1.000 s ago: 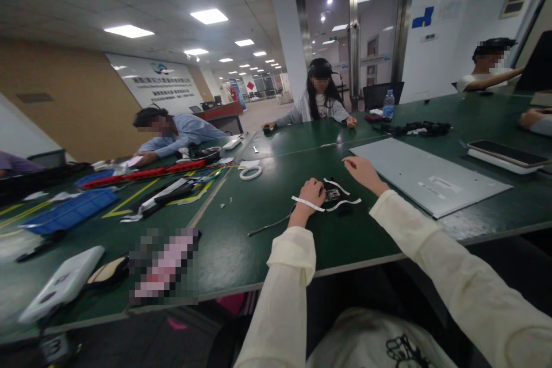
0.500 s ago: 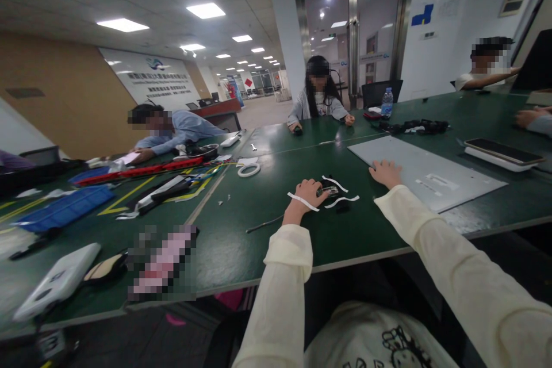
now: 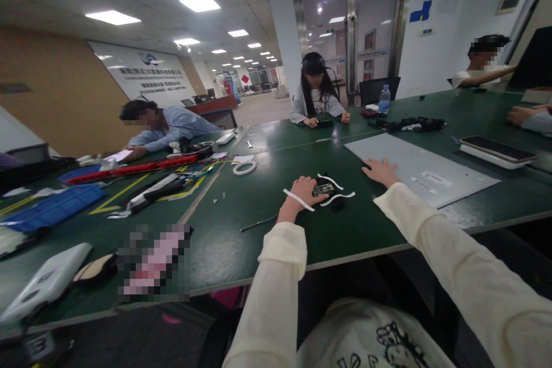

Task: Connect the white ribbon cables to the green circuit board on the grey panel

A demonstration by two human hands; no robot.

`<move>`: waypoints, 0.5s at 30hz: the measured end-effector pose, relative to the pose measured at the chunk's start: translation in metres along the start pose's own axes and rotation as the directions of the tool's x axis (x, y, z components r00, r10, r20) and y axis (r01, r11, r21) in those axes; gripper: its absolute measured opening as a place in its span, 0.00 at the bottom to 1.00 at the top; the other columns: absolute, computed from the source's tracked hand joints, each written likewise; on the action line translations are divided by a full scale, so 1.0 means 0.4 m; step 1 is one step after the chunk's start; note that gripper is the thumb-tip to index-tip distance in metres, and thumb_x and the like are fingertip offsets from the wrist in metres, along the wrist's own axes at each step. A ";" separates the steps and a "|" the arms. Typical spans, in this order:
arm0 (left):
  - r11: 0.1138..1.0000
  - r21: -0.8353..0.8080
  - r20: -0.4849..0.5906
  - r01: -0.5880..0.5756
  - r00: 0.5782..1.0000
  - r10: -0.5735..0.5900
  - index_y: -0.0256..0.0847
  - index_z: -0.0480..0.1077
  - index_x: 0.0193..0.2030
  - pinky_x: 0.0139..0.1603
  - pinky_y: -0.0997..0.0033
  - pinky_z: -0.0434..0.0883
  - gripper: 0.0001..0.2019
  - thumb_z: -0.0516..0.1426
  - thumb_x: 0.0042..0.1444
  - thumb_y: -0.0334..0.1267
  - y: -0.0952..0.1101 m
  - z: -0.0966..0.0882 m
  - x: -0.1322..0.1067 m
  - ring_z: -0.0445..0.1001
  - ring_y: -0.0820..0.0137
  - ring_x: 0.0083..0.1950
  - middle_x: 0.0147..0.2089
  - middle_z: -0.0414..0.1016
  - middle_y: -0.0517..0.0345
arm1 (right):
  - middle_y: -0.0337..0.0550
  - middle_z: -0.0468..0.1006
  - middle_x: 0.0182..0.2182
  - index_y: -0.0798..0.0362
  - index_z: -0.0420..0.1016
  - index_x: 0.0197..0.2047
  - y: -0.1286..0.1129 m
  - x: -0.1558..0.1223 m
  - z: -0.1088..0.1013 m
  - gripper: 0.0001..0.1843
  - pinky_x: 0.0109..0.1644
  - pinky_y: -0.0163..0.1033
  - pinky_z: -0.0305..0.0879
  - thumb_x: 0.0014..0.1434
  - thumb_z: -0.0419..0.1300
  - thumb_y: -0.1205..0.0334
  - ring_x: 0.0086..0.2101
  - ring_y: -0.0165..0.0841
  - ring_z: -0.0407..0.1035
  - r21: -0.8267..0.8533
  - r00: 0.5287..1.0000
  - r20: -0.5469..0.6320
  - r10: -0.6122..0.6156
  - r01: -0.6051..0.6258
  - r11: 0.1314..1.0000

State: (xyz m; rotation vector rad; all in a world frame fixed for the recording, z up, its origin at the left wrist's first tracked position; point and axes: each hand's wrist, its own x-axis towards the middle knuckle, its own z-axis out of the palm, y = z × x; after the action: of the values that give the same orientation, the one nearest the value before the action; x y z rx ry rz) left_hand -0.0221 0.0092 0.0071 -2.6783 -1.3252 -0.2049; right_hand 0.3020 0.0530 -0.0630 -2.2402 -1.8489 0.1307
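Observation:
My left hand (image 3: 302,191) is closed round the left side of a small dark device with a bare circuit board (image 3: 324,189); its thumb lies along the near edge. White paper-like strips (image 3: 338,199) lie around the device, one of them across the back of this hand or wrist. A thin dark cable or rod (image 3: 259,223) rests on the table to the left of the wrist. My right hand (image 3: 383,172) lies with fingers spread at the left edge of a flat grey panel (image 3: 431,167) and holds nothing.
A white tape roll (image 3: 244,167) and a small wrench (image 3: 249,144) lie beyond my left hand. Blue trays (image 3: 56,207) and cables crowd the left side. A phone on a white box (image 3: 495,152) sits on the right. Co-workers sit around the green table.
Within my left hand the device has turned slightly, showing more of its circuit board. My right hand stays at the panel. The person opposite now holds a dark object differently.

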 end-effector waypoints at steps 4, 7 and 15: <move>0.999 -0.028 -0.068 -0.016 0.998 0.014 0.39 0.70 0.40 0.48 0.62 0.66 0.25 0.52 0.57 0.62 -0.006 -0.006 0.000 0.68 0.59 0.47 0.42 0.72 0.48 | 0.43 0.51 0.69 0.37 0.55 0.69 -0.001 0.003 -0.005 0.33 0.56 0.80 0.38 0.64 0.39 0.38 0.63 0.62 0.44 0.008 1.000 0.019 -0.004 0.004 1.000; 0.999 -0.030 -0.105 -0.018 0.994 0.015 0.39 0.70 0.40 0.47 0.62 0.66 0.25 0.53 0.56 0.62 -0.009 -0.007 0.001 0.68 0.60 0.46 0.41 0.72 0.48 | 0.43 0.51 0.69 0.37 0.55 0.69 -0.002 0.001 -0.010 0.33 0.56 0.80 0.38 0.64 0.39 0.38 0.63 0.62 0.44 0.009 1.000 0.027 -0.015 0.015 1.000; 0.999 -0.012 -0.108 -0.040 0.993 0.039 0.39 0.70 0.40 0.47 0.62 0.66 0.26 0.54 0.55 0.63 -0.012 0.001 0.001 0.68 0.60 0.46 0.42 0.71 0.49 | 0.51 0.59 0.65 0.48 0.62 0.65 -0.035 -0.025 -0.034 0.28 0.62 0.63 0.50 0.67 0.43 0.48 0.62 0.50 0.53 0.101 0.989 -0.121 -0.080 0.093 0.991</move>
State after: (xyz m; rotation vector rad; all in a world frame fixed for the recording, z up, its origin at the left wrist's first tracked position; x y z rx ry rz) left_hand -0.0257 0.0125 0.0070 -2.6603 -1.2429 -0.3502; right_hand 0.2897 0.0440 -0.0472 -2.0481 -1.8289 0.0797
